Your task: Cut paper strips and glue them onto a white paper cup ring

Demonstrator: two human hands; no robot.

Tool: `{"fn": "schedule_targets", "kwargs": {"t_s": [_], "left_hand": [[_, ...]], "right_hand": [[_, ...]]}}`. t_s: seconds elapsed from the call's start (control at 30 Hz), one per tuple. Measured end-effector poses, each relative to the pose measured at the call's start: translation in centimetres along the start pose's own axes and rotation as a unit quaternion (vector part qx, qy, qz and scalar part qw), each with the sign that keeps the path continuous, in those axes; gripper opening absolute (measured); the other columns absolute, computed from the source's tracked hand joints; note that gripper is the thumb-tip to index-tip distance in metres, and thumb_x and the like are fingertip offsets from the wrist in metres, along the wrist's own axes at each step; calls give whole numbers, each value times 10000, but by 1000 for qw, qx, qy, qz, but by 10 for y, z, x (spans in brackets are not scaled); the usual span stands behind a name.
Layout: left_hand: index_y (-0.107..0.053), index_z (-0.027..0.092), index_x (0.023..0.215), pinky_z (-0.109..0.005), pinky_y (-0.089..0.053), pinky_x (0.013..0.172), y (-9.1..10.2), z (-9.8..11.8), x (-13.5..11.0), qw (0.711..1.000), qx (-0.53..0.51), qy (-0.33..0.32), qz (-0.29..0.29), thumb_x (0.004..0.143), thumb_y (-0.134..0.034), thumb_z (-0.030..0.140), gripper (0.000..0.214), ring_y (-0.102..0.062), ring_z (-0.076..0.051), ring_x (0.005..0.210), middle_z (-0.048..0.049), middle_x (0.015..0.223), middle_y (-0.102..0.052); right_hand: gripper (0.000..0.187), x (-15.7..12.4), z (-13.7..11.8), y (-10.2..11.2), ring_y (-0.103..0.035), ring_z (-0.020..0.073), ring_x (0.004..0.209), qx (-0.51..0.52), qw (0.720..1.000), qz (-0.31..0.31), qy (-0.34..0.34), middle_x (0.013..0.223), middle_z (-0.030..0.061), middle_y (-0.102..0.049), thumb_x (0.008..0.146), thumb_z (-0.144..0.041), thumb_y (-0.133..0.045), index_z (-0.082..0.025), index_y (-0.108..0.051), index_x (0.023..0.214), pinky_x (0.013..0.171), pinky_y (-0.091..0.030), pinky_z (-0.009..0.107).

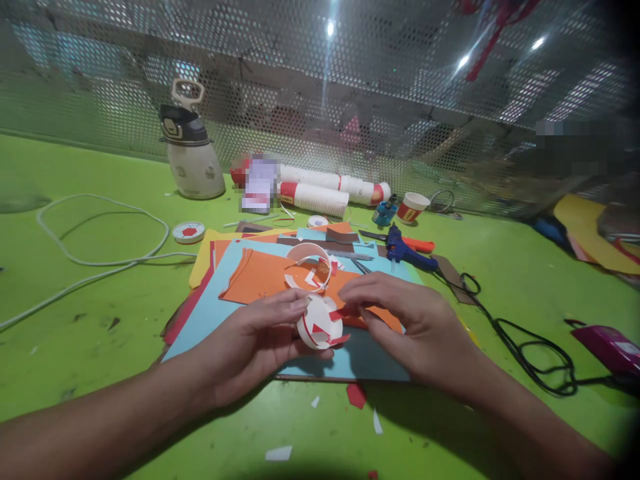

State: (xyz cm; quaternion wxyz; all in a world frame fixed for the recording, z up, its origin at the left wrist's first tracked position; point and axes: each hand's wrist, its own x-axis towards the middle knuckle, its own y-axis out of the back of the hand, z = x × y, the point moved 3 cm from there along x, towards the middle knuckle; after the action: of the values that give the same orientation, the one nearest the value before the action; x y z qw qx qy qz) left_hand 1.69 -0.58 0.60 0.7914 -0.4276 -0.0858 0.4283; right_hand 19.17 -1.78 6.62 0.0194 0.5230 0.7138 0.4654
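My left hand (263, 333) grips a small white paper cup piece (320, 322) with red markings, its fingers curled round its left side. My right hand (400, 320) pinches a red paper strip at the cup's right edge. Both hands hover over a stack of coloured paper sheets (260, 273), orange on top of light blue. A curled white paper ring (307, 263) with cut scraps lies on the orange sheet just beyond my hands.
A blue glue gun (405, 250) with a black cord (520, 343) lies right of the sheets. Stacked paper cups (325, 190), a single cup (413, 207), a white bottle (190, 157), a tape roll (189, 232) and a white cable (100, 253) sit on the green table (80, 333). Paper scraps (356, 395) lie near me.
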Motion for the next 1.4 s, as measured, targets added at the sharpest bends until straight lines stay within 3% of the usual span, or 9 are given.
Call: {"fn": "schedule_targets", "kwargs": {"t_s": [0.13,0.27,0.43,0.6,0.83,1.07,1.23,1.4], "left_hand": [[-659,74,986,-399,-563,785,1,0,0,1000,-4,-2,14,835,-571,128,183,-636,-228,862,-124,991,-631],[-665,76,986,-395,-568,783,0,0,1,1000,-7,-7,13,832,-584,134,184,-638,-239,885,-131,1014,-635],[-685,86,968,-361,-574,762,-2,1,0,1000,-3,-16,8,819,-595,131,180,-633,-222,876,-120,1000,-641],[-707,91,967,-335,-570,767,-5,1,-1,1000,13,-18,-8,795,-632,150,197,-623,-195,841,-107,973,-654],[-719,116,957,-298,-557,762,-7,1,-1,999,22,-20,-24,809,-630,152,177,-620,-159,780,-81,881,-664],[-684,130,914,-339,-551,776,-4,-3,-1,1000,20,-8,-5,815,-617,136,120,-627,-174,800,-75,917,-642],[-661,139,905,-346,-544,788,-5,-5,-3,1000,24,-1,-16,835,-599,155,95,-624,-189,850,-71,921,-636],[-638,146,901,-343,-541,761,-8,-4,-3,999,36,1,-7,828,-599,148,83,-603,-168,791,-68,906,-634]], "right_hand": [[238,-1,5,3,-673,160,776,96,989,11,-111,939,114,-686,817,-65,-494,-85,-663,984,724,-556,297],[139,-4,13,0,-667,158,783,178,954,-28,-240,848,50,-687,864,-185,-548,-148,-664,931,715,-546,279],[173,-5,16,-8,-588,113,639,223,922,-86,-304,706,10,-646,875,-290,-584,-154,-671,812,612,-486,237],[183,-6,17,-13,-540,105,543,223,912,-71,-336,622,3,-617,813,-319,-627,-147,-652,756,527,-442,233],[165,-5,12,-12,-529,117,536,162,936,-39,-311,615,7,-615,793,-293,-602,-147,-636,724,507,-430,239],[154,1,0,-6,-525,137,587,4,982,8,-186,639,23,-633,805,-163,-571,-141,-644,671,559,-408,266],[147,2,-1,-9,-521,135,589,-42,991,3,-123,657,29,-628,818,-117,-553,-128,-648,706,559,-399,273],[134,1,-1,-12,-515,127,579,-67,992,-13,-104,662,21,-625,829,-105,-560,-134,-646,731,537,-384,264]]}}
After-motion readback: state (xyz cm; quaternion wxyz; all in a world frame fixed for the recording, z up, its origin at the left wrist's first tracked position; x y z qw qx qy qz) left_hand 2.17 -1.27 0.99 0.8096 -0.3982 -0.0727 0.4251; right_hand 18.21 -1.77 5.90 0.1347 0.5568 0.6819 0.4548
